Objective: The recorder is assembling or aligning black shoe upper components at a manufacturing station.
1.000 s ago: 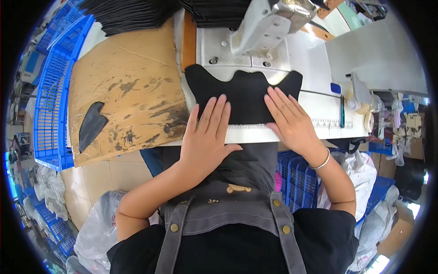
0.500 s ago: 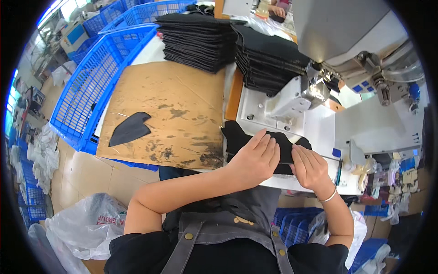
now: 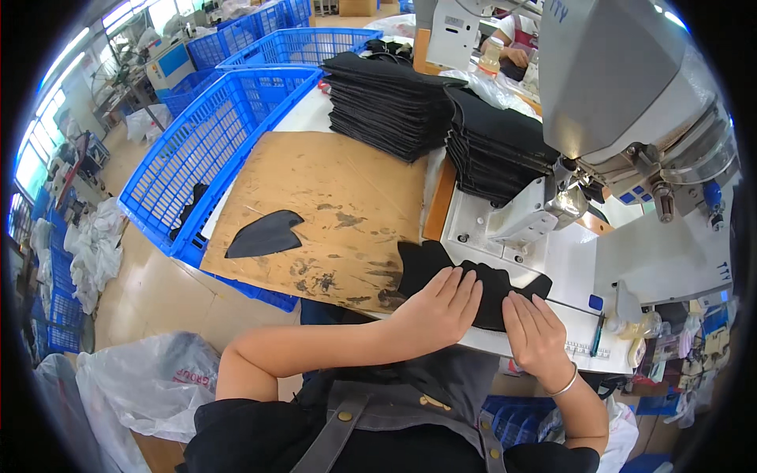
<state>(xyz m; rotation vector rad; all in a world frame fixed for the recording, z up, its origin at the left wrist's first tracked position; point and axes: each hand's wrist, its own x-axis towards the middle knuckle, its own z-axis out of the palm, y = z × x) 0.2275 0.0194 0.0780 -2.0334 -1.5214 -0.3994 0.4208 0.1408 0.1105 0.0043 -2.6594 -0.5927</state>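
Observation:
Both my hands rest on a dark black fabric piece (image 3: pixel 490 277) with a wavy far edge, at the front of the sewing machine's white bed. My left hand (image 3: pixel 441 306) lies over its middle, fingers stretched out and close together. At its right part, my right hand (image 3: pixel 536 335) has its fingers extended flat on the cloth. Neither thumb shows clearly. To the left, a single black heart-like cut piece (image 3: pixel 265 235) lies on a stained brown board (image 3: pixel 339 185).
Beyond the board stand two tall stacks of black pieces (image 3: pixel 386 106) (image 3: pixel 501 146). The sewing machine head (image 3: pixel 623 87) overhangs the right side. A blue plastic crate (image 3: pixel 201 134) borders the left. A clear bottle (image 3: pixel 490 57) and another person's hand (image 3: pixel 516 57) are at the back.
The view has shifted, so the table sits lower and further right. My hands remain on the black piece; my right fingers now lie flatter and straighter on it.

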